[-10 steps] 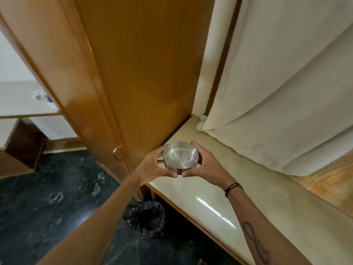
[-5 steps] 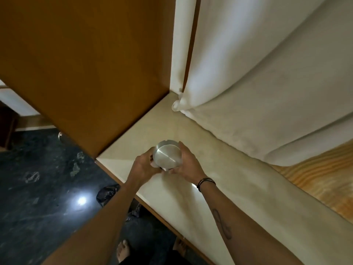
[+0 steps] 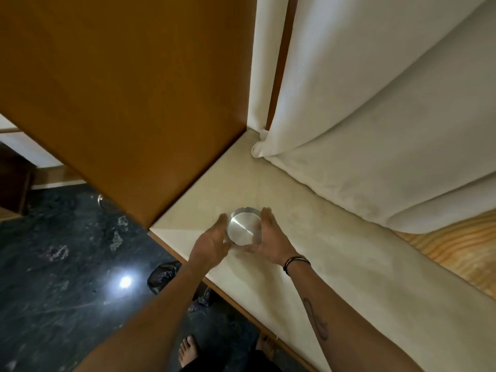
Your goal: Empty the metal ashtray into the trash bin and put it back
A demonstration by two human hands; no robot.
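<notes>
Head view: I see the ashtray (image 3: 244,229) on the counter (image 3: 335,259) between my left hand (image 3: 210,244) and right hand (image 3: 269,241), both spread, flanking it; contact unclear.

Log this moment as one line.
stage: putting back | ashtray: on counter, near wardrobe | hands: left, right flanking, open

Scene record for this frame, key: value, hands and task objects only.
ashtray: metal ashtray low over or on the cream counter, contact unclear
left hand: left hand cupping its left side
right hand: right hand cupping its right side, fingers extended
bin: black bin bag on the floor below the counter edge, partly hidden
backdrop: white curtain
</notes>
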